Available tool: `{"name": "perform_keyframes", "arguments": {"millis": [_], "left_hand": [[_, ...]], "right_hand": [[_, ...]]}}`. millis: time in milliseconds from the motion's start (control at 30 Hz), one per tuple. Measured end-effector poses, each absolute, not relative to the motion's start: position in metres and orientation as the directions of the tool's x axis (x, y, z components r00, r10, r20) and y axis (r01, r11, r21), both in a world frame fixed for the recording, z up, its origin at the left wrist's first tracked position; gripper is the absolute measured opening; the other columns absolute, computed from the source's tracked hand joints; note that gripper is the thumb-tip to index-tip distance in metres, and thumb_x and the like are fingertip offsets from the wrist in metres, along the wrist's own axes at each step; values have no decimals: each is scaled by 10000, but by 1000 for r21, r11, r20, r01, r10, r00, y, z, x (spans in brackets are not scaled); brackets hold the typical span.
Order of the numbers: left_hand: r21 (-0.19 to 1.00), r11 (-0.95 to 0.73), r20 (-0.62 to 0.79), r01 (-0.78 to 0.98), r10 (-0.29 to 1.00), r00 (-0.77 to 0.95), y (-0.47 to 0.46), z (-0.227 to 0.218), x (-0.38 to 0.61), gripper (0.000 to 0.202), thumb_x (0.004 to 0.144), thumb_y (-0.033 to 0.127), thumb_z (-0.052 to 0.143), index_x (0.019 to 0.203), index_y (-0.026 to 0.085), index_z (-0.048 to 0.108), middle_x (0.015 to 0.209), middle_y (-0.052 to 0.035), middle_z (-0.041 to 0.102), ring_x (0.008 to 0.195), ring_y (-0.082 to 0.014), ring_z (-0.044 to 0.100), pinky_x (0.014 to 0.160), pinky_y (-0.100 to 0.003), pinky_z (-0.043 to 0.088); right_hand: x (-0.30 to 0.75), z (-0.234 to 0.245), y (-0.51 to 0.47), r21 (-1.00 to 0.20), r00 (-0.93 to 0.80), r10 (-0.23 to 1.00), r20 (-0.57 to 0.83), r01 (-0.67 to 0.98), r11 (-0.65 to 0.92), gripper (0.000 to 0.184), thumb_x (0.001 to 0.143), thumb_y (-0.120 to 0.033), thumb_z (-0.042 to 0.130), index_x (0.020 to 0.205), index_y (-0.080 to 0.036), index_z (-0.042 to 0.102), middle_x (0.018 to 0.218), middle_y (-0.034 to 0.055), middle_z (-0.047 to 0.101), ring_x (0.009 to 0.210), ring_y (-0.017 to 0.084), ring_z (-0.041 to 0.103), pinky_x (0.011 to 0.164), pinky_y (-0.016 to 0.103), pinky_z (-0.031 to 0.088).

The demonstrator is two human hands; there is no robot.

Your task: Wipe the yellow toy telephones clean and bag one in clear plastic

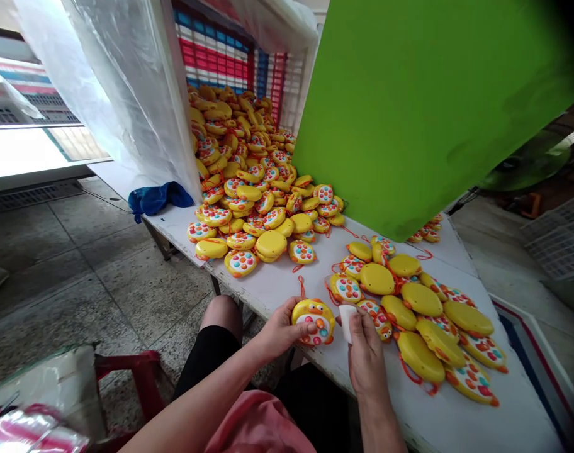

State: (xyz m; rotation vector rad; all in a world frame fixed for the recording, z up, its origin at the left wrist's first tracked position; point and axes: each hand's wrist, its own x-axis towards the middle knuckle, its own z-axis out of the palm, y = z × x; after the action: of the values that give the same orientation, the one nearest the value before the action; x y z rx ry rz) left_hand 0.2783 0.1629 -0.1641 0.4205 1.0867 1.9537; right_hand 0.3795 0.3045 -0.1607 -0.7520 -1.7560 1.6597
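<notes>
I see a white tabletop (287,286) running away from me at a slant. A big heap of yellow toys (249,182) lies on its far end, a smaller pile of toys (419,314) spreads across its near right part, and a blue cloth (157,198) sits at its left edge.

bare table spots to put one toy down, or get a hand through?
Free: the strip of white table between the big toy heap and the smaller toy cluster, and the near right corner. Crowded: both piles; left hand holds a toy, right hand a white piece.
</notes>
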Motion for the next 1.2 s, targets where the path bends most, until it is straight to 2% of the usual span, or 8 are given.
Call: {"name": "perform_keyframes", "arguments": {"millis": [133, 367, 533, 700, 767, 867, 1033, 1200], "left_hand": [[836, -259, -82, -484, 814, -576, 165, -168, 278, 548, 676, 309, 825, 1103, 155, 518, 988, -37, 669, 869, -154, 629, 798, -292, 513], [816, -229, -97, -531, 851, -516, 164, -166, 274, 585, 650, 267, 843, 1120, 156, 513, 1017, -48, 662, 866, -150, 628, 785, -285, 511], [816, -213, -80, -537, 879, -471, 162, -164, 269, 583, 661, 263, 835, 1141, 154, 523, 1064, -67, 656, 897, -160, 624, 809, -294, 502], [850, -181, -78, -494, 885, -458, 163, -166, 269, 566, 660, 285, 832, 1127, 152, 540, 1017, -48, 647, 867, -150, 610, 795, -285, 496], [876, -164, -77, -454, 881, -466, 163, -167, 269, 555, 667, 298, 825, 1118, 153, 538, 979, -37, 642, 834, -142, 601, 771, -276, 491], [904, -153, -65, -400, 874, -481, 165, -166, 270, 525, 697, 318, 800, 1116, 155, 529, 952, -30, 630, 819, -138, 587, 753, -268, 482], [945, -121, -52, -305, 863, -502, 165, -163, 271, 497, 738, 353, 757, 1119, 152, 508, 933, -25, 605, 818, -145, 566, 736, -258, 468], [988, -85, 5, -126, 845, -535, 166, -163, 273, 465, 797, 351, 690, 1159, 146, 483, 929, -24, 585, 810, -146, 540, 710, -252, 458]], "right_hand": [[378, -160, 304, -998, -681, 731, 50, -61, 12, 330, 834, -521, 624, 1048, -270, 635, 1055, 27, 656, 1009, 234, 564, 898, 389, 434], [372, -155, 301, -982, -745, 667, 4, -131, -140, 264, 813, -452, 677, 1006, -272, 681, 985, 22, 671, 897, 211, 580, 835, 370, 465], [372, -153, 299, -966, -757, 652, -46, -133, -223, 241, 822, -439, 673, 980, -262, 712, 991, 35, 678, 993, 237, 580, 936, 432, 442], [371, -143, 302, -979, -842, 539, -2, -108, -171, 216, 807, -384, 704, 975, -252, 734, 1187, 61, 647, 1173, 276, 528, 1011, 453, 413], [368, -137, 304, -986, -876, 482, -5, -76, -149, 213, 799, -364, 714, 974, -246, 739, 1231, 67, 632, 1180, 285, 534, 997, 458, 432], [362, -134, 304, -984, -896, 437, -82, 3, -179, 273, 774, -368, 737, 1010, -231, 740, 1182, 83, 667, 1095, 288, 598, 945, 467, 474], [352, -141, 297, -947, -840, 498, -214, 52, -318, 392, 722, -390, 775, 1064, -204, 729, 1089, 96, 712, 1042, 287, 639, 895, 438, 515], [340, -145, 294, -937, -807, 533, -254, 67, -344, 373, 671, -387, 808, 965, -166, 749, 947, 96, 742, 872, 254, 690, 744, 357, 563]]}}
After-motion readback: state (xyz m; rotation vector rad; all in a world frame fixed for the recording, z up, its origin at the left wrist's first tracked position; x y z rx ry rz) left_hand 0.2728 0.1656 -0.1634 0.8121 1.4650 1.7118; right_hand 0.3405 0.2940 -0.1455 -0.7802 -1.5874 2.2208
